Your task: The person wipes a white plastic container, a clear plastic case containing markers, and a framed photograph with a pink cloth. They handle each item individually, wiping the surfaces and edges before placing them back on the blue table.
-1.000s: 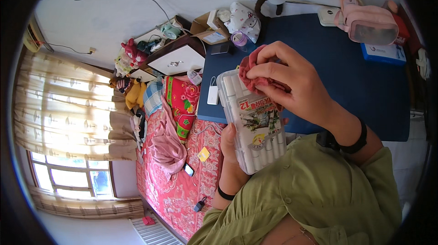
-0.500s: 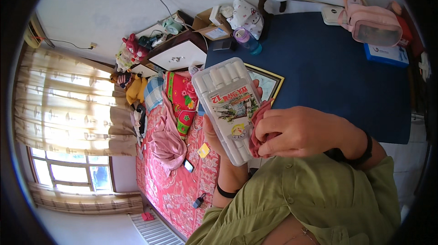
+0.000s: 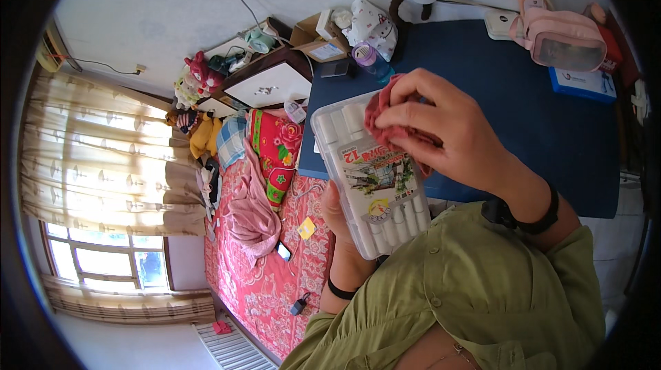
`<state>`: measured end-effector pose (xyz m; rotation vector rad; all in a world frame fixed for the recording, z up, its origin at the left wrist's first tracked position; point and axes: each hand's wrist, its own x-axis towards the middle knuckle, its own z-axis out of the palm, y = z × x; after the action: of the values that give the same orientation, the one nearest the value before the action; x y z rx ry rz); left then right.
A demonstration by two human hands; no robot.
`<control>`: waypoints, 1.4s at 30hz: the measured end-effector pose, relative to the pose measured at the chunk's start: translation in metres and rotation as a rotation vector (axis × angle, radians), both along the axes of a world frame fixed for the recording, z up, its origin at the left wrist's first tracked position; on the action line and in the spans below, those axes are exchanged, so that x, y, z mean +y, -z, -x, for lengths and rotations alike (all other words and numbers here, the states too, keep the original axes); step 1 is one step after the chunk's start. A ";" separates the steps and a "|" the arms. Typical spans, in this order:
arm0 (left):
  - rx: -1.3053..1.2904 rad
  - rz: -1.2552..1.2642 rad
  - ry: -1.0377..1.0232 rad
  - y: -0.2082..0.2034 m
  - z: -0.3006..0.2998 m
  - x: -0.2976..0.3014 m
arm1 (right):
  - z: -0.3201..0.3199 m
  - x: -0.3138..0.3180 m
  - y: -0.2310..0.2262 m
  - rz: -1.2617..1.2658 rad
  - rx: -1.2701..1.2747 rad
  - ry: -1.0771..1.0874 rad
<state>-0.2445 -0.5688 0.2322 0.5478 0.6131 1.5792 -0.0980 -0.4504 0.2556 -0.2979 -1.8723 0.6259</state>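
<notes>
A clear plastic case of white markers (image 3: 377, 170), with a printed picture label on its front, is held tilted before my body. My left hand (image 3: 337, 215) grips it along its left side from beneath; the thumb shows at the edge, and most of the fingers are hidden behind the case. In my right hand (image 3: 441, 129) a bunched reddish-pink cloth (image 3: 394, 112) is pinched, pressed against the upper right part of the case. The cloth covers some of the marker ends there.
A dark blue table (image 3: 482, 88) spreads behind the case. A purple-blue bottle (image 3: 372, 60), a pink pouch (image 3: 564, 36) and a blue box (image 3: 584, 84) stand on it. To the left is a bed with a pink patterned sheet (image 3: 261, 301), holding a phone (image 3: 284, 251) and pillows.
My right hand has moved the cloth from the case's lower right side up to its upper end. The case has shifted slightly right and down, and the framed picture behind is now hidden.
</notes>
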 end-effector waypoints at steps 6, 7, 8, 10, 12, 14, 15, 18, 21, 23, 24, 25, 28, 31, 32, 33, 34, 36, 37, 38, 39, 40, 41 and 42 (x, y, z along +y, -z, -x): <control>0.211 0.162 0.156 -0.006 -0.005 -0.006 | 0.009 0.002 -0.015 -0.052 0.116 0.050; 0.195 0.189 0.175 -0.002 -0.003 -0.007 | 0.008 0.002 -0.019 -0.094 0.145 0.039; 0.206 0.192 0.180 -0.006 -0.004 -0.005 | 0.007 0.003 -0.020 -0.128 0.131 0.040; 0.227 0.197 0.192 -0.018 -0.005 -0.002 | 0.005 0.004 -0.020 -0.195 0.102 0.041; 0.155 0.142 0.191 -0.009 -0.001 -0.005 | 0.005 0.006 -0.016 -0.156 0.080 0.053; 0.101 0.088 0.180 -0.007 -0.001 -0.004 | 0.001 0.010 -0.012 -0.146 0.040 0.096; 0.083 0.061 0.168 -0.010 -0.004 -0.001 | 0.001 0.012 -0.008 -0.126 0.047 0.114; 0.118 -0.021 0.110 -0.007 -0.006 0.008 | 0.002 0.013 -0.001 -0.062 0.073 0.158; -0.005 0.010 0.128 -0.010 -0.004 0.007 | 0.005 0.005 0.001 -0.003 0.096 0.159; 0.015 0.009 0.092 -0.011 -0.001 0.007 | 0.006 0.001 0.003 0.010 0.104 0.114; 0.048 0.020 0.033 -0.010 0.000 0.007 | 0.005 -0.001 0.004 0.010 0.079 0.088; 0.082 0.031 -0.026 -0.010 0.001 0.008 | 0.004 -0.002 0.005 0.010 0.054 0.062; 0.148 0.016 -0.122 -0.009 0.008 0.008 | 0.001 -0.007 0.007 -0.009 -0.020 -0.030; -0.054 -0.218 -0.049 -0.004 0.011 0.017 | -0.001 -0.014 0.010 -0.021 -0.074 -0.144; -0.024 -0.191 -0.069 -0.006 0.011 0.019 | -0.003 -0.016 0.010 -0.043 -0.086 -0.179; 0.007 -0.164 -0.089 -0.009 0.011 0.020 | -0.005 -0.018 0.010 -0.065 -0.099 -0.214; 0.037 -0.136 -0.110 -0.011 0.012 0.021 | -0.007 -0.020 0.011 -0.087 -0.111 -0.249; -0.009 -0.155 -0.092 -0.011 0.015 0.020 | -0.010 -0.022 0.012 -0.106 -0.126 -0.318; -0.037 -0.158 -0.090 -0.011 0.015 0.020 | -0.013 -0.025 0.010 -0.094 -0.148 -0.361; -0.066 -0.160 -0.084 -0.010 0.014 0.021 | -0.016 -0.027 0.010 -0.080 -0.172 -0.400; -0.070 -0.157 -0.088 -0.010 0.014 0.021 | -0.018 -0.028 0.010 -0.099 -0.182 -0.409; -0.075 -0.153 -0.093 -0.011 0.013 0.022 | -0.019 -0.028 0.009 -0.093 -0.189 -0.416; -0.079 -0.148 -0.099 -0.012 0.012 0.022 | -0.021 -0.029 0.007 -0.086 -0.195 -0.424; -0.098 -0.152 -0.090 -0.012 0.012 0.022 | -0.021 -0.030 0.006 -0.079 -0.201 -0.432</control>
<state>-0.2568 -0.5469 0.2442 0.5585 0.4517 1.7364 -0.0768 -0.4803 0.2496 0.1064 -2.1700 0.8329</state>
